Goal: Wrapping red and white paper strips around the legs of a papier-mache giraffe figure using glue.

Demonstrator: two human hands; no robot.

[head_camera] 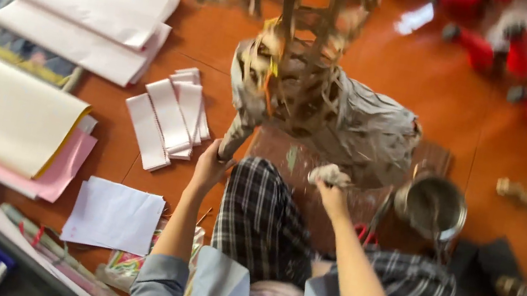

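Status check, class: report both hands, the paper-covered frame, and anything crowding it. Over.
Left hand grips the frame's lower leg. Right hand presses a paper wad against it. Metal pot and cut paper strips close by.

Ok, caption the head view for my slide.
Seated on an orange floor, left hand grips a papier-mâché figure's leg while right hand presses a wad on.

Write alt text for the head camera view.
A seated person's left hand grips the leg of a paper-covered frame figure while the right hand holds a grey wad against it. Paper strips, stacked sheets and a metal pot lie around on the orange floor.
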